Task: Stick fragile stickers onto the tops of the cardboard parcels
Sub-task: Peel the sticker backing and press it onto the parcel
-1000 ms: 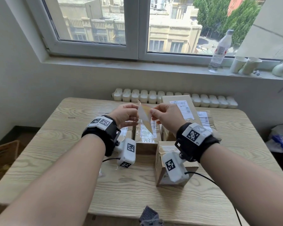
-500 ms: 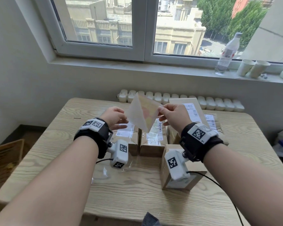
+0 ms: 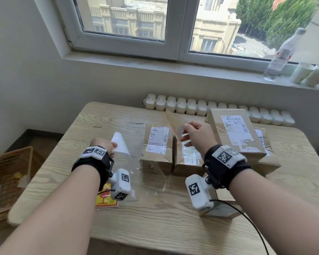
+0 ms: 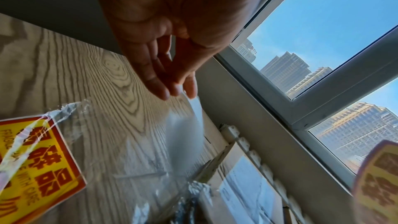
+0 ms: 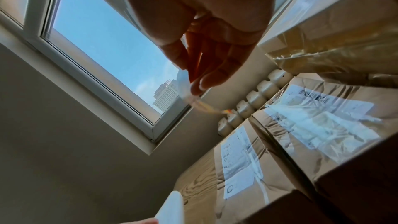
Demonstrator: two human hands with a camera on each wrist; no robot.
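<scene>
My left hand (image 3: 113, 146) pinches a white backing sheet (image 3: 120, 144) above the table's left part; the sheet (image 4: 189, 125) shows blurred below the fingertips (image 4: 163, 94). My right hand (image 3: 186, 134) pinches the peeled fragile sticker (image 3: 175, 124) by one edge, raised over the two small cardboard parcels (image 3: 157, 144) (image 3: 189, 156). The sticker (image 5: 204, 106) hangs edge-on from my fingertips (image 5: 197, 89). A larger parcel (image 3: 234, 133) lies to the right. Another parcel (image 3: 223, 208) sits under my right wrist.
A clear plastic bag with yellow-and-red fragile stickers (image 3: 107, 198) lies on the wooden table (image 3: 155, 227) under my left wrist. A wicker basket (image 3: 7, 181) stands on the floor at left. A radiator (image 3: 191, 107) runs behind the table; a bottle (image 3: 282, 56) and cups stand on the sill.
The sticker has come off its backing. My left hand moved down and left with the white sheet; my right hand keeps the sticker above the parcels.
</scene>
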